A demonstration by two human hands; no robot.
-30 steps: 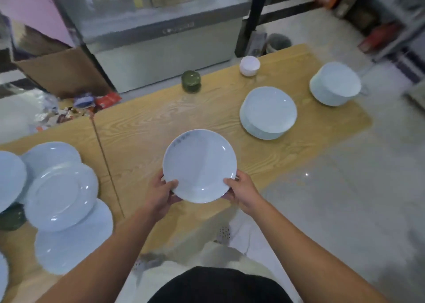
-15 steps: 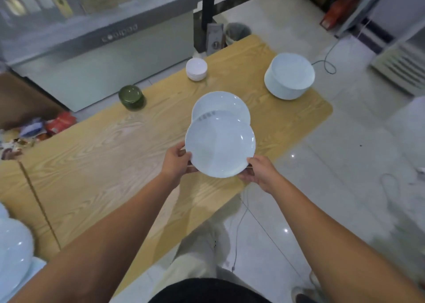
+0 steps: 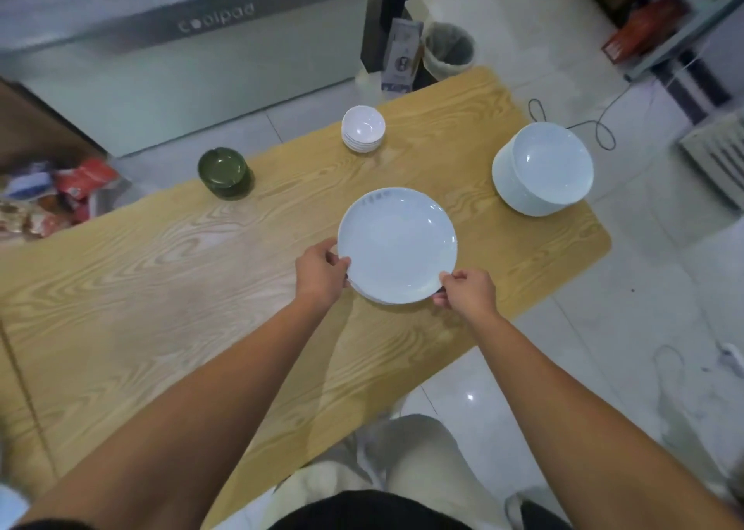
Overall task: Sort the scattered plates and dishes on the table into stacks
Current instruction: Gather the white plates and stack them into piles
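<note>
A white plate (image 3: 396, 243) lies on top of a stack of white plates whose edges show just beneath its near rim, on the wooden table (image 3: 161, 288). My left hand (image 3: 320, 274) grips the plate's left rim. My right hand (image 3: 467, 292) pinches its near right rim. To the right stands a tall stack of white bowls (image 3: 541, 169). A small stack of white bowls (image 3: 363, 128) sits at the table's far edge, and a stack of dark green dishes (image 3: 223, 172) stands to its left.
The table's right end lies just past the tall bowl stack, with tiled floor and cables (image 3: 596, 127) beyond. A grey cabinet (image 3: 181, 46), a waste bin (image 3: 449, 50) and snack packets (image 3: 60, 191) lie behind the table. My legs are below the near edge.
The plate went from mid-air near the table's front to the right and down onto the plate stack. My view has swung right, so the scattered plates at the left are out of sight.
</note>
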